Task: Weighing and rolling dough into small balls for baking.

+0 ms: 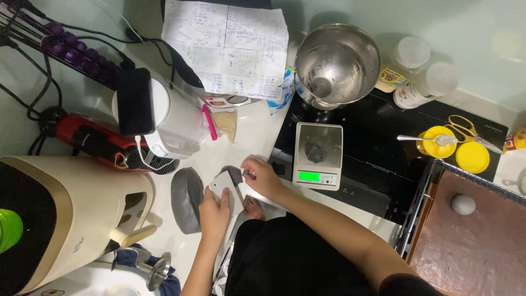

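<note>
At the counter's front edge, between the grey dough mound and the digital scale: a small grey dough piece, partly hidden behind a white scraper. Left hand closed around the scraper's lower part, blade tilted and pressed beside the piece. Right hand curled, fingertips pinched on a tiny bit of grey dough just beside the piece (too small to make out more than that).

Judged from its look, soft and pliable, light in small portions, probably a little tacky; likely to stretch or tear if pulled from one end. Best taken from underneath or by a gentle pinch at the thicker middle, with the scraper lifting it off the surface. The large mound probably heavier and slack, better supported from below with a whole palm.

Dull charcoal grey, matte, smooth-skinned, rounded at the edges; the mound a flattened oval lying on the white counter, well apart from the scale. Another grey lump sitting on the scale's platform, green display lit. One pale grey ball alone on the brown-lined tray at the far right. A steel mixing bowl behind the scale, a handwritten sheet of paper beside it.
</note>
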